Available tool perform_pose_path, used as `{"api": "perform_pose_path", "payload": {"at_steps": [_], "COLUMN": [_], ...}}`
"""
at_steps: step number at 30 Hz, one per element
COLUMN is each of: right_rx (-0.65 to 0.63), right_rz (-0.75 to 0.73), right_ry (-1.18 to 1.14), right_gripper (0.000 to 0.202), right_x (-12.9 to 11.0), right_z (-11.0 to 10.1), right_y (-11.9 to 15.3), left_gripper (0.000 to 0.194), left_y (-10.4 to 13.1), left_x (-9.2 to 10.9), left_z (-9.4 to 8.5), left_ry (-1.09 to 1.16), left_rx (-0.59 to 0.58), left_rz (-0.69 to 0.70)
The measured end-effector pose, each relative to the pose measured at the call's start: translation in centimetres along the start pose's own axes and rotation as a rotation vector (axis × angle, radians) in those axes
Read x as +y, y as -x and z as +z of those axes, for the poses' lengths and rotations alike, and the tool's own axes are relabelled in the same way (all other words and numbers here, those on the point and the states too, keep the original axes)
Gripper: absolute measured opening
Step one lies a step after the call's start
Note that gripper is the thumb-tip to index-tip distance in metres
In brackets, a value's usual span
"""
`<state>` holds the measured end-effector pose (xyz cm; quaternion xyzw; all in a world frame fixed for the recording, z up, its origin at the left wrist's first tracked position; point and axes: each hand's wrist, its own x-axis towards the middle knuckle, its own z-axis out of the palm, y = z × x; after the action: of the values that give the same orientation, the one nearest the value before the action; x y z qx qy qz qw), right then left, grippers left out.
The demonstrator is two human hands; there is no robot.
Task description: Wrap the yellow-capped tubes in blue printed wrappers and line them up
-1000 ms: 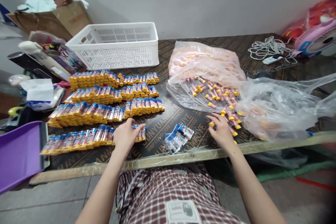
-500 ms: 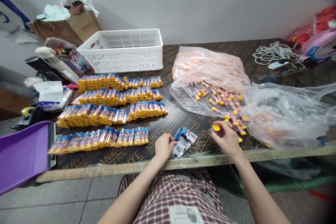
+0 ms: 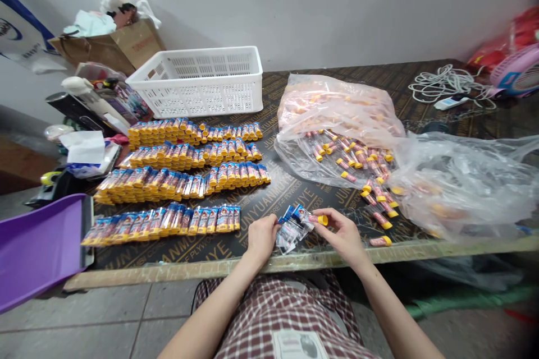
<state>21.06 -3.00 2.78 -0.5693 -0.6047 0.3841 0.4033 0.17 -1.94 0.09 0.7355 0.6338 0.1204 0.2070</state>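
My right hand (image 3: 343, 235) is closed around a small tube with a yellow cap (image 3: 320, 219); its clear and red body points left over a pile of small clear wrappers with blue tops (image 3: 292, 230). At the left edge of that pile, my left hand (image 3: 261, 241) is closed, thumb and fingertips pinching a wrapper's edge. Rows of wrapped tubes (image 3: 162, 221) lie to the left, blue ends up and yellow ends toward me. More loose tubes (image 3: 381, 219) spill from a large clear plastic bag (image 3: 337, 106) at right.
A white plastic basket (image 3: 206, 90) stands at the back. At left are a purple dustpan (image 3: 37, 247) and a brown paper bag (image 3: 135, 42). Crumpled plastic (image 3: 463, 185) covers the right side, with a white cord (image 3: 446, 84) and pink fan (image 3: 516, 73) beyond. The table's wooden edge (image 3: 177, 272) runs before me.
My right hand has moved left from the loose tubes to the wrapper pile, carrying a yellow-capped tube. One loose tube now shows near the table edge. My left hand has barely moved.
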Motion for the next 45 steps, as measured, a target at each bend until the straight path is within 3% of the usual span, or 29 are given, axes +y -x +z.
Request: {"api": "perform_pose_path", "payload": {"at_steps": [6, 14, 19, 21, 24, 28, 31, 36, 45], "right_rx": [0.027, 0.011, 0.021, 0.041, 0.063, 0.091, 0.116, 0.160, 0.184], "right_rz": [-0.029, -0.040, -0.054, -0.059, -0.095, -0.144, -0.166, -0.213, -0.305], "right_ry": [-0.050, -0.060, -0.057, -0.065, -0.111, -0.172, -0.201, -0.158, 0.012], "right_gripper": [0.020, 0.020, 0.020, 0.020, 0.019, 0.015, 0.017, 0.020, 0.023], "right_x": [0.2, 0.1, 0.0, 0.1, 0.3, 0.4, 0.3, -0.3, -1.0], "right_z": [0.5, 1.0, 1.1, 1.2, 1.6, 2.1, 2.5, 2.8, 2.9], "right_y": [0.3, 0.4, 0.4, 0.5, 0.7, 1.0, 1.2, 1.6, 1.9], "left_gripper": [0.021, 0.007, 0.005, 0.005, 0.004, 0.029, 0.037, 0.039, 0.042], "left_y": [0.0, -0.1, 0.0, -0.2, -0.9, -2.0, -2.3, -2.1, -1.7], "left_x": [-0.3, -0.6, -0.6, -0.6, -0.7, -1.0, -0.9, -0.3, 0.2], "left_z": [0.3, 0.3, 0.0, 0.0, 0.2, 0.1, -0.3, -1.2, -1.6], "left_ry": [-0.016, -0.044, 0.046, 0.214, 0.612, 1.229, 1.487, 1.601, 1.560], "left_rx": [0.036, 0.020, 0.139, 0.164, 0.177, 0.125, 0.109, 0.131, 0.182], "left_rz": [0.102, 0.054, 0.146, 0.081, -0.121, -0.371, -0.469, -0.548, -0.587]}}
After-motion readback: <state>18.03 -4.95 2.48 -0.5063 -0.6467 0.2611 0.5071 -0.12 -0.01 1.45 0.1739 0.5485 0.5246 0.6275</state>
